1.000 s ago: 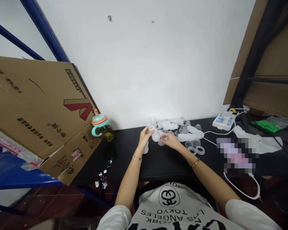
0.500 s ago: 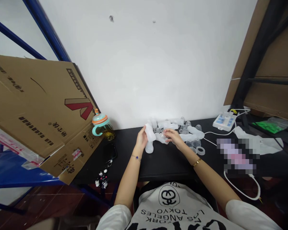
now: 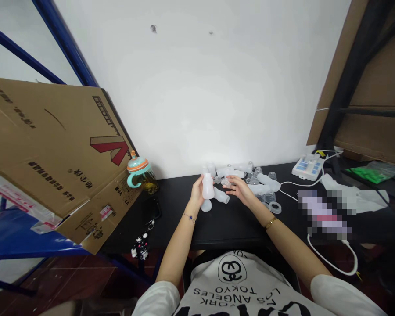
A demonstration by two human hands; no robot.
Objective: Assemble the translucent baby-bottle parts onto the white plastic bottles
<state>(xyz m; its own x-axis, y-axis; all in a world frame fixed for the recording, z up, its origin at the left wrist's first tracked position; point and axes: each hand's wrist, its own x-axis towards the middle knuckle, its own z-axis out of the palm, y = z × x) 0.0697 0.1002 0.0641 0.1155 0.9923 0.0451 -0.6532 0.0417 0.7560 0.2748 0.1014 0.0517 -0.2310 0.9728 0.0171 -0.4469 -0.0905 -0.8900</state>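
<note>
My left hand (image 3: pixel 197 192) is closed round a small translucent white bottle (image 3: pixel 207 186), held upright above the black table (image 3: pixel 217 221). My right hand (image 3: pixel 238 189) pinches a small clear cap (image 3: pixel 226 182) just right of that bottle. Two more white bottles lie on the table below and between my hands, one (image 3: pixel 221 196) on its side and one (image 3: pixel 205 205) under my left hand. A heap of bottles (image 3: pixel 237 171), clear caps and rings (image 3: pixel 274 207) lies behind and to the right of my right hand.
A tilted cardboard box (image 3: pixel 52 149) rests on a blue rack at the left. A teal-and-orange sippy cup (image 3: pixel 138 173), a dark phone (image 3: pixel 151 210) and a keychain (image 3: pixel 140 245) sit left of my arms. A white device (image 3: pixel 307 166) with cables stands at the right.
My left hand has lifted the bottle and turned it upright. My right hand has risen from the table with a small clear cap and now holds it beside the bottle.
</note>
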